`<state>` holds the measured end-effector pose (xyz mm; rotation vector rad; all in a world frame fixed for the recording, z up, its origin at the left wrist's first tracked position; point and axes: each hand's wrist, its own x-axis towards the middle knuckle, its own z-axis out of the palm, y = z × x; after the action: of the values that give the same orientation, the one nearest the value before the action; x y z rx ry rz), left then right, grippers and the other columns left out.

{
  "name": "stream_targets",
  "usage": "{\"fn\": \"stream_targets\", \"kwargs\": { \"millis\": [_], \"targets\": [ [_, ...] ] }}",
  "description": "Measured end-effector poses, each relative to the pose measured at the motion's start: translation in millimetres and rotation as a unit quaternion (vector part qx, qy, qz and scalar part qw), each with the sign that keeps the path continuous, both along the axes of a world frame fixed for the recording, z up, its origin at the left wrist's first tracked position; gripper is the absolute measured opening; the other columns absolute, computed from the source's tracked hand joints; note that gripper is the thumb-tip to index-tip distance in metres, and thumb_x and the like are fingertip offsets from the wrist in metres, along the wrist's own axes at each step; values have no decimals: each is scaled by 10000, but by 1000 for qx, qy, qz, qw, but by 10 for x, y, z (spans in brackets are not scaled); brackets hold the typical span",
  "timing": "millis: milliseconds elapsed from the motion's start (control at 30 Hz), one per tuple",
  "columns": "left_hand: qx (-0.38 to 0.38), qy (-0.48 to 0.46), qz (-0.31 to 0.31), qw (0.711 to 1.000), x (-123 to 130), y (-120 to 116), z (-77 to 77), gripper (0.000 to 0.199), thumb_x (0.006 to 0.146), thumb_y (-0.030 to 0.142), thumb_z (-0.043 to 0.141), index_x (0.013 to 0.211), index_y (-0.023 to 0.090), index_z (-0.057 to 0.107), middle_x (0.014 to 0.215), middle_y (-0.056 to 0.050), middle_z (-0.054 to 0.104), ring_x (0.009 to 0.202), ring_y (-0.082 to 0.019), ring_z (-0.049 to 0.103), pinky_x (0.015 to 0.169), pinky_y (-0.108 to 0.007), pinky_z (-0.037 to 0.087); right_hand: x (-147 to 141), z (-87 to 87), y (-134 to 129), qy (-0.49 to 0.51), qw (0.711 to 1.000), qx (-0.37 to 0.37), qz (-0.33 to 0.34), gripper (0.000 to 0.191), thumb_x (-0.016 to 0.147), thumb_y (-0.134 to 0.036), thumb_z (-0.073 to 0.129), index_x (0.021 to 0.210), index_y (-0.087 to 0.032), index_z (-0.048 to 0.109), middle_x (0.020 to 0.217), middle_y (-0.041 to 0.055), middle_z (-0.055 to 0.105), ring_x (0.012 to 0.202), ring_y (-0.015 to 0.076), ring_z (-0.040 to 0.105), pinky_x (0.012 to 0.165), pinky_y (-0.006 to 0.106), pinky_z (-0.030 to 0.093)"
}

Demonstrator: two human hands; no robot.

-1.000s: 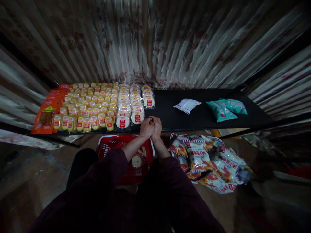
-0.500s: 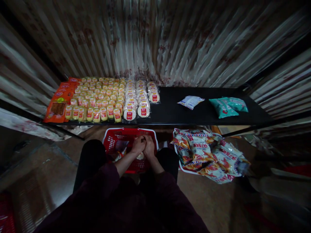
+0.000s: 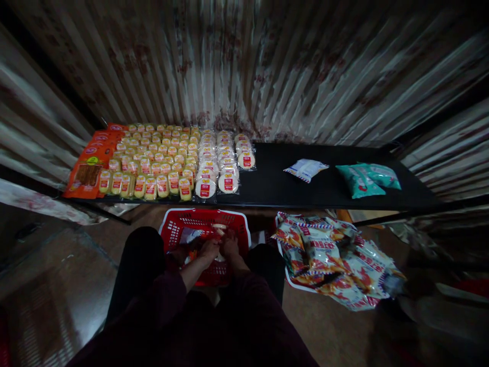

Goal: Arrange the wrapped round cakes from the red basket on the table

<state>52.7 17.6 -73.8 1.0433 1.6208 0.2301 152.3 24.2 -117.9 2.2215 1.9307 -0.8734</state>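
Both my hands are down inside a red plastic basket (image 3: pixel 244 224) with white rims, standing between my knees. Round pale rice cracker packs (image 3: pixel 219 227) show just beyond my fingers, and another pale edge lies beneath them. My left hand (image 3: pixel 210 249) has its fingers curled in against the packs. Close beside it, my right hand (image 3: pixel 229 245) is closed around the other side of them. Dim light and blur hide the fingertips. A whitish packet (image 3: pixel 190 235) lies in the basket's left part.
A black shelf (image 3: pixel 263 176) carries rows of small yellow packaged snacks (image 3: pixel 151 186), rice cracker packs, orange bags (image 3: pixel 86 173), a white bag (image 3: pixel 306 169) and teal bags (image 3: pixel 361 181). Another basket (image 3: pixel 284 262), heaped with snack bags (image 3: pixel 324 250), stands right of my knee. A curtain (image 3: pixel 229 66) hangs behind.
My hands have shifted slightly lower and moved a little apart, uncovering rice cracker packs beyond them. The view has tilted a little, so the shelf sits lower in the picture.
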Motion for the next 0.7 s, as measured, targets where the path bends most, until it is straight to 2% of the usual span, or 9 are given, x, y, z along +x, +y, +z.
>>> {"fn": "stream_targets", "kwargs": {
  "millis": [100,233,333,433,533,600,700],
  "targets": [
    [-8,-24,20,999,-15,7,-19,208,770,54,485,781,172,656,904,-33,699,780,-112,621,661,-175,448,10,-69,28,-16,999,-31,15,392,820,-185,502,1177,-77,622,1421,205,446,1411,262,261,1113,411,204],
    [-31,1,18,999,-53,-2,-51,193,765,81,495,644,177,611,783,-21,687,759,-130,622,650,-190,446,12,-82,56,-35,999,-22,24,389,823,-163,477,1171,-88,632,1416,200,454,1386,250,323,1114,398,213],
    [-34,22,26,999,-70,-3,-76,200,752,80,505,604,188,584,759,-14,682,776,-133,627,646,-184,442,-12,-31,64,-45,999,-14,20,373,821,-169,480,1133,-66,656,1389,222,476,1351,281,374,1078,391,274],
    [-45,11,48,998,-75,11,-105,195,741,74,516,591,186,570,714,-14,666,755,-138,633,635,-192,447,-44,68,72,-40,999,-11,18,348,819,-157,470,1078,-67,686,1274,225,580,1282,298,441,1031,397,322],
    [-71,-34,122,989,-79,30,-133,186,764,84,498,624,179,573,699,-25,661,718,-150,640,618,-220,467,-70,190,68,-21,1000,-1,11,354,821,-138,439,1060,-115,699,1219,165,627,1251,290,447,1003,384,336],
    [-72,-54,165,982,-83,36,-143,146,807,136,493,711,181,594,807,-40,689,772,-155,652,637,-228,486,-91,272,45,-6,1000,9,10,356,823,-153,440,1071,-142,695,1222,133,625,1244,293,435,987,381,341],
    [-40,-63,192,979,-92,30,-137,165,877,259,469,887,191,618,989,-55,696,870,-153,657,685,-240,508,-149,382,-33,1,999,26,19,353,835,-203,462,1111,-142,674,1235,135,604,1249,314,406,994,401,329]
  ]
}}
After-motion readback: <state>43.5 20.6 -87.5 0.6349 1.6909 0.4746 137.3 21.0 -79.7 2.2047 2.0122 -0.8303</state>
